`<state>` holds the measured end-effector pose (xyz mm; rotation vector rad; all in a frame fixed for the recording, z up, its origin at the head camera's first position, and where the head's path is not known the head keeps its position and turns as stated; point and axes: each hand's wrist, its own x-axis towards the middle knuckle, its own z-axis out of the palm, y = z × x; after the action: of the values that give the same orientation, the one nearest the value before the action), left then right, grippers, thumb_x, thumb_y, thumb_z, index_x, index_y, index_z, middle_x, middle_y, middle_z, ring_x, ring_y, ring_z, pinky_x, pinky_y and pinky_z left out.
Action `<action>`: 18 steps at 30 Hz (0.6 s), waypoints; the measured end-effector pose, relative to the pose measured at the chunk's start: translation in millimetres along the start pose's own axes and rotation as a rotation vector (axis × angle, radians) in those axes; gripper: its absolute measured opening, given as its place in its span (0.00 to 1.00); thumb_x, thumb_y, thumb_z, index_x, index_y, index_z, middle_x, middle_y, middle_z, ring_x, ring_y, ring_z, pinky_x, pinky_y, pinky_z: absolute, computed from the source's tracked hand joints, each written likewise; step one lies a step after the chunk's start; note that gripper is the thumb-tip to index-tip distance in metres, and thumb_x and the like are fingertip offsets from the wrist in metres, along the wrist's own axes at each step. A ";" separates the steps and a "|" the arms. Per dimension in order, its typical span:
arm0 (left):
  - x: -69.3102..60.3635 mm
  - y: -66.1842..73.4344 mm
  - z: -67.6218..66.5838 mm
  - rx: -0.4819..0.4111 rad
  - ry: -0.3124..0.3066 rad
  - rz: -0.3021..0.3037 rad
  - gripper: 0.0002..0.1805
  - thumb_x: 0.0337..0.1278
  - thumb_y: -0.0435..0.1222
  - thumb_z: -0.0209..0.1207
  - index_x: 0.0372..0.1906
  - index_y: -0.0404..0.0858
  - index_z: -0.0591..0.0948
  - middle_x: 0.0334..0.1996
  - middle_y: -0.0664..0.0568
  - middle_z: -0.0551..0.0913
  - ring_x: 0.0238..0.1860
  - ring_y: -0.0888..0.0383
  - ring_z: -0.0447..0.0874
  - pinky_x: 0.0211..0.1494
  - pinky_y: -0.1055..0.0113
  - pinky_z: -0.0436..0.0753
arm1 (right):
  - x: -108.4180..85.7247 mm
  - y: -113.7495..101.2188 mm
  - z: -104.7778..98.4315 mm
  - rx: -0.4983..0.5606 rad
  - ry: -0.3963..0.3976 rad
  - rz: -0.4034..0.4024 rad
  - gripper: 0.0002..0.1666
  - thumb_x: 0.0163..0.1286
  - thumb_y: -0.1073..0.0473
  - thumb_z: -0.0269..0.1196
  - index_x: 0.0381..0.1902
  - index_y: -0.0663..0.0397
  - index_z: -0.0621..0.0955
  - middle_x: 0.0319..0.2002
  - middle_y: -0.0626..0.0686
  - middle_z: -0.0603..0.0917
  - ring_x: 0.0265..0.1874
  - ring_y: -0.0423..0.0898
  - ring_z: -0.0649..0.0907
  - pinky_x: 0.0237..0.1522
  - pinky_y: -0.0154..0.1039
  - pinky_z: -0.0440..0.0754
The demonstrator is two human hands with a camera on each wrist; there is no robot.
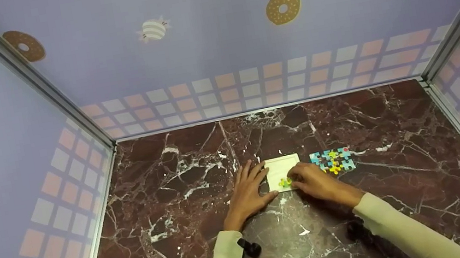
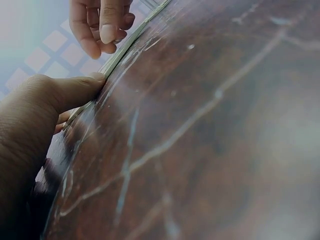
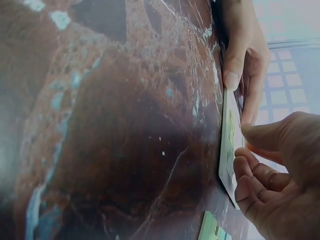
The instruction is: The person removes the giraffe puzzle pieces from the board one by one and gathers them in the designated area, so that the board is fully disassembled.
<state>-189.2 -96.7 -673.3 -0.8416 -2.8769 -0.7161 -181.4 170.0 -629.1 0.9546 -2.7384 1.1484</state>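
Note:
A square white puzzle tray (image 1: pixel 277 167) lies on the marbled table. Several yellow-green puzzle pieces (image 1: pixel 285 183) sit near its front edge. With fingers spread, my left hand (image 1: pixel 245 194) touches the tray's left side, the thumb (image 2: pixel 82 90) at the near corner. My right hand (image 1: pixel 316 181) reaches over the tray's right side. Its fingers are curled and its thumb (image 3: pixel 262 136) and forefinger pinch a puzzle piece at the tray, mostly hidden by the fingertips. To the right of the tray lie blue and yellow puzzle pieces (image 1: pixel 332 155), partly behind the right hand.
The dark red marbled tabletop (image 1: pixel 175 245) surrounds the tray. Lilac panels (image 1: pixel 215 42) with printed sweets and checks enclose it at the back, left and right. A black wrist device (image 1: pixel 250 248) is by the left sleeve.

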 end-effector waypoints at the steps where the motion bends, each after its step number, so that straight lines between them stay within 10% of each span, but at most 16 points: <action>1: -0.3 0.0 0.0 -0.002 0.000 -0.001 0.44 0.71 0.65 0.65 0.82 0.45 0.75 0.86 0.52 0.66 0.89 0.40 0.50 0.90 0.38 0.48 | 0.2 -0.1 0.6 0.003 -0.002 0.004 0.08 0.68 0.74 0.75 0.45 0.68 0.89 0.39 0.58 0.87 0.37 0.54 0.89 0.40 0.47 0.92; 18: -0.1 2.3 -2.6 0.024 -0.009 -0.001 0.44 0.71 0.65 0.64 0.82 0.45 0.75 0.86 0.51 0.66 0.89 0.39 0.51 0.90 0.38 0.48 | 2.0 -0.1 6.8 -0.017 -0.015 0.046 0.11 0.66 0.76 0.74 0.46 0.70 0.88 0.38 0.59 0.84 0.37 0.54 0.88 0.40 0.48 0.92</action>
<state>-188.1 -96.1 -670.0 -0.8426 -2.8880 -0.6789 -181.6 164.5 -633.5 0.9061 -2.7919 1.1269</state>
